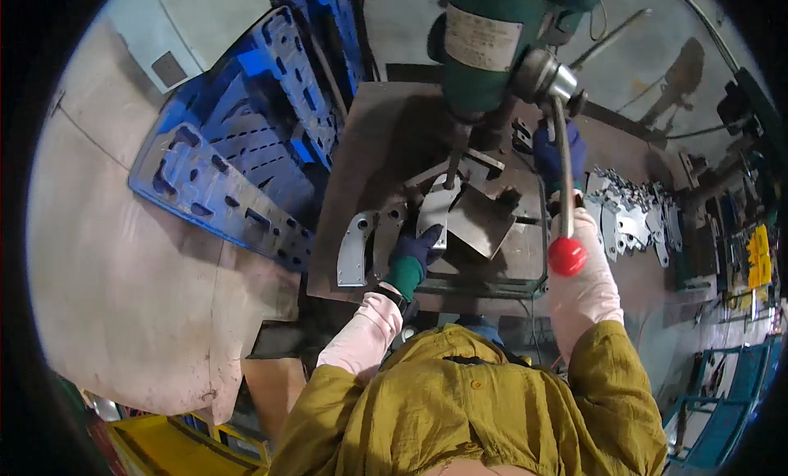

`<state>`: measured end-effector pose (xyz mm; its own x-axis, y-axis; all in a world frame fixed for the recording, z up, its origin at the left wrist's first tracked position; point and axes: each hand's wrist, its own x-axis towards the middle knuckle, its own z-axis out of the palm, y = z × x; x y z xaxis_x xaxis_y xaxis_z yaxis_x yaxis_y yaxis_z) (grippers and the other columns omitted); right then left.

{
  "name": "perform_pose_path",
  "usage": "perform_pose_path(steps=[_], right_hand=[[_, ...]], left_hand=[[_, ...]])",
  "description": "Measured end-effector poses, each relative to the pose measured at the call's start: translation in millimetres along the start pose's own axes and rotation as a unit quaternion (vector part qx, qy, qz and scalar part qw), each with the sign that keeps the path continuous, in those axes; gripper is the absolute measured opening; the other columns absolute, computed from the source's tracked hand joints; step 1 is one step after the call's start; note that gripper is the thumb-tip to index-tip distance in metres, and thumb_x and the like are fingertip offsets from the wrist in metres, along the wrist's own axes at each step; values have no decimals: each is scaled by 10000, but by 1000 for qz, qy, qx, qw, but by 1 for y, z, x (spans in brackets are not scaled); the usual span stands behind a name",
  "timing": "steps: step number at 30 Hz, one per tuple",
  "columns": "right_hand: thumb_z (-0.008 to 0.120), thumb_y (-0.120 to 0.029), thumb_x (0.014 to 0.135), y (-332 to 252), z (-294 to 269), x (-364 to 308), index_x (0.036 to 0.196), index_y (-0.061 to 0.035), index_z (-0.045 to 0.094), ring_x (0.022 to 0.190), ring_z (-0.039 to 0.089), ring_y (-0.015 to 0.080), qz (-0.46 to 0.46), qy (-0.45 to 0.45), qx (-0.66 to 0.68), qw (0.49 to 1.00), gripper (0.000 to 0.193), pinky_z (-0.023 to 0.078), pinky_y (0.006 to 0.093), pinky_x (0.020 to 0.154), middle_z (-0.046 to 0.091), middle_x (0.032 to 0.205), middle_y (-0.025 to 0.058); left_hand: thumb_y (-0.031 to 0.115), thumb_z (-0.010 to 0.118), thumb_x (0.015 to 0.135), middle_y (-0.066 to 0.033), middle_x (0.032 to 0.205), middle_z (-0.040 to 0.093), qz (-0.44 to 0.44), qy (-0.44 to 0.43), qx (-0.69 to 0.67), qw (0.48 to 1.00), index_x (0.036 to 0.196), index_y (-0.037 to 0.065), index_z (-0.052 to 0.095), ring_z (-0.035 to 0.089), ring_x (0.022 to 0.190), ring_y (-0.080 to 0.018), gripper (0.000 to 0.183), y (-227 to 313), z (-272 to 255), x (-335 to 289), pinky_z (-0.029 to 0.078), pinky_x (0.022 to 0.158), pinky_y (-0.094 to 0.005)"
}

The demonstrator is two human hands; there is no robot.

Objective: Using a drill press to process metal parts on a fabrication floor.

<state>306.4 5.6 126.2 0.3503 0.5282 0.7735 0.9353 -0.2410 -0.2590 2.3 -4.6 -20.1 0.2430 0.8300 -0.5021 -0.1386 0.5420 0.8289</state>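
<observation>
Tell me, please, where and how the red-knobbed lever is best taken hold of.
Probably by its red ball knob, cupped from the near side: the knob is round and caps the free end of the lever, which points away from the green machine head.

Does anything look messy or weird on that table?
Maybe the metal pieces on the right side of the table: they lie jumbled, some overlapping, so they look untidy. The plate under the drill, touched by the left hand, looks fine.
</observation>
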Motion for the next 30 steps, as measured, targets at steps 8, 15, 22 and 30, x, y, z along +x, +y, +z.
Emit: perform_pose_path(steps=[8, 15, 22, 30], right_hand=[[704, -274, 745, 33, -5, 72, 1140, -145, 587, 839, 642, 377, -130, 36, -6, 991, 431, 523, 492, 689, 634, 954, 127], [642, -322, 874, 46, 19, 8, 1194, -130, 596, 837, 642, 404, -71, -24, 0, 997, 375, 513, 494, 678, 666, 977, 167], [636, -174, 897, -46, -26, -45, 1134, -36, 669, 761, 680, 191, 186, -179, 352, 900, 276, 528, 310, 684, 693, 836, 110], [619, -136, 893, -124, -159, -26, 1121, 0, 642, 766, 666, 187, 190, -344, 699, 598, 267, 541, 321, 700, 689, 917, 103]], left_hand=[[433, 729, 822, -165, 1334, 561, 77, 17, 262, 962, 1486, 131, 382, 629, 1061, -308, 808, 7, -5, -7, 525, 868, -357], [397, 738, 841, -136, 1028, 688, 42, 42, 212, 975, 1215, 52, 640, 680, 826, -254, 517, 19, 12, -16, 575, 718, -320], [404, 774, 809, -103, 863, 704, -56, -1, 114, 992, 1007, 4, 702, 679, 689, -201, 453, -12, -17, 21, 571, 605, -304], [355, 839, 754, -104, 904, 693, -7, -26, -33, 999, 1161, 24, 648, 678, 711, -225, 559, 13, 6, -18, 566, 597, -292]])
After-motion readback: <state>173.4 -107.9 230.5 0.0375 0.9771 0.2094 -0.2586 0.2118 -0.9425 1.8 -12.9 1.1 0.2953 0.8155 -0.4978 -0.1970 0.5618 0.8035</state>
